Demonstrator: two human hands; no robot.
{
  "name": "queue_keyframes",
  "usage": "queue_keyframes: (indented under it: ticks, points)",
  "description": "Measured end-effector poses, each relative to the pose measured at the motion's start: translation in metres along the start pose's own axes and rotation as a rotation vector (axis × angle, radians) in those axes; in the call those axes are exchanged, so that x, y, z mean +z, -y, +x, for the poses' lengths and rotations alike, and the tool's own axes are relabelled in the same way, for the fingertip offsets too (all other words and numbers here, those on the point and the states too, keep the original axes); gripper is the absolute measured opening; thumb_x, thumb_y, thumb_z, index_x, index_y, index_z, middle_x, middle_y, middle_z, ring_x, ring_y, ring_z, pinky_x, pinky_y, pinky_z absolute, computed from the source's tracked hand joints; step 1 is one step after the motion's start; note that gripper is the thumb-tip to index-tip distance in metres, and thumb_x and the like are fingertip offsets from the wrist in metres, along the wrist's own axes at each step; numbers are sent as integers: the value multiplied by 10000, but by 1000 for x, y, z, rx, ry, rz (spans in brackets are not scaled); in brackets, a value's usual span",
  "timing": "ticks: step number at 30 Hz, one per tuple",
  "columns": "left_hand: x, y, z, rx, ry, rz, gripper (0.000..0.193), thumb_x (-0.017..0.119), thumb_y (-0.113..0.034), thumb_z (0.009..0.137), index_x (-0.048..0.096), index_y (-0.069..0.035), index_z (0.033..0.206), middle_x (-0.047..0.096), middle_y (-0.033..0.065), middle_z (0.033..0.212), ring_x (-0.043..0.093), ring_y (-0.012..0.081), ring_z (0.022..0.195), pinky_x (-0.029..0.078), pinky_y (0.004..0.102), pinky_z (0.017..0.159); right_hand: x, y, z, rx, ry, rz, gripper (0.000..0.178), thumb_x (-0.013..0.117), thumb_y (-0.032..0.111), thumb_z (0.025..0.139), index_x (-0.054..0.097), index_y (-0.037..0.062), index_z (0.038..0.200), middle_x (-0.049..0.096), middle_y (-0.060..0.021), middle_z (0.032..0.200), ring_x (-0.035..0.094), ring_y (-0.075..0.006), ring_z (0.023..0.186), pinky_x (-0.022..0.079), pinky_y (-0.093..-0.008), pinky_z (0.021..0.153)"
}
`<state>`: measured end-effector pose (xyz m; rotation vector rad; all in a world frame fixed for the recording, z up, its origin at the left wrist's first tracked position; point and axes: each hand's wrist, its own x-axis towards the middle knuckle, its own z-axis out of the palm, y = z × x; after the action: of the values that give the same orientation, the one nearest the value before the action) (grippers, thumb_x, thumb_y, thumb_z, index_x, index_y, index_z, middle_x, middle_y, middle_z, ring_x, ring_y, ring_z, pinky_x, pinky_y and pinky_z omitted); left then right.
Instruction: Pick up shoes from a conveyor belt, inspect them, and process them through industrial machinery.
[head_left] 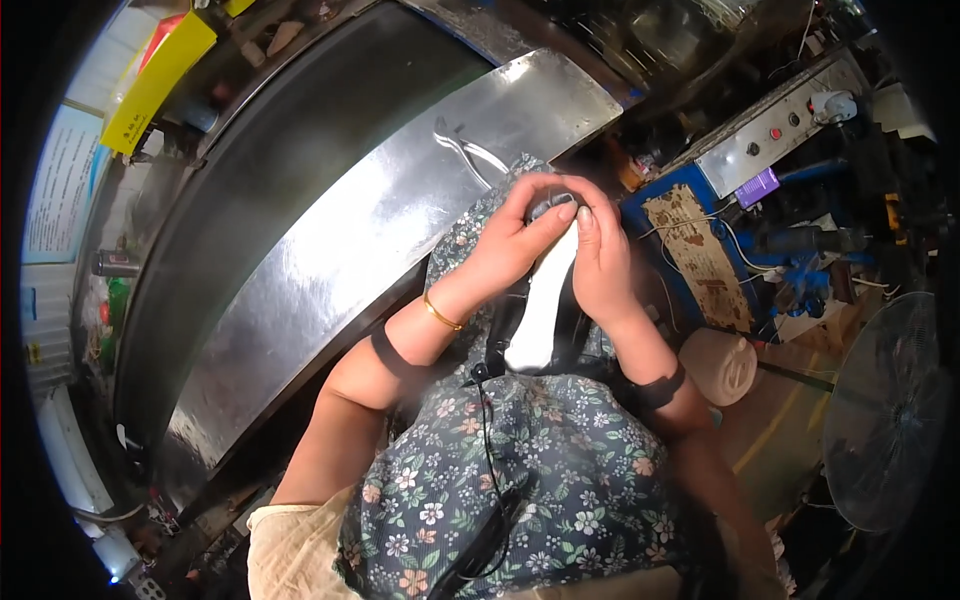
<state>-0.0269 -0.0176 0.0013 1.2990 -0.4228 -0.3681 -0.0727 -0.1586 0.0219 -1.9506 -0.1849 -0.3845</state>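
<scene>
My left hand [515, 238] and my right hand [604, 262] meet in front of my apron, fingers curled together around a small dark grey rounded piece [545, 207]. Both thumbs press toward each other over it. Its kind does not show, as the fingers cover most of it. Just below the thumbs, a long white shape [540, 305] stretches down toward my lap, too bright to make out its surface. Metal pliers [470, 150] lie on the shiny metal tabletop [330, 225], beyond my left hand.
A dark curved belt [270, 140] runs behind the metal top. On the right stand a blue machine [690, 250] and a control panel [775, 135] with buttons. A pale plastic jug [718, 366] and a round mesh fan guard [885, 410] are lower right. A thin cable [487, 430] hangs over my apron.
</scene>
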Motion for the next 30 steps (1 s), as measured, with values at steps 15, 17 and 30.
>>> queue_keyframes:
  ticks: [15,17,30]
  points:
    - [-32,-10,1,-172,252,-65,1061,864,-207,735,190,-73,1543,360,113,1487,354,205,1370,292,332,1141,-25,-7,4,38,309,181,744,677,70,844,311,4,1488,340,-151,1506,309,-260,1414,238,-373,1164]
    - [-26,-11,-3,-130,210,13,1090,874,-217,721,177,-47,1541,331,134,1506,307,221,1404,262,337,1158,-36,-11,10,17,317,185,684,654,113,901,323,5,1491,357,-135,1509,328,-229,1402,244,-368,1163]
    - [47,-47,-1,658,724,266,366,743,-115,782,673,-45,1134,613,152,1265,547,344,1229,405,475,1068,-170,27,-72,1150,323,1003,445,524,187,910,529,3,1315,623,-136,1241,607,-241,1146,459,-375,1040]
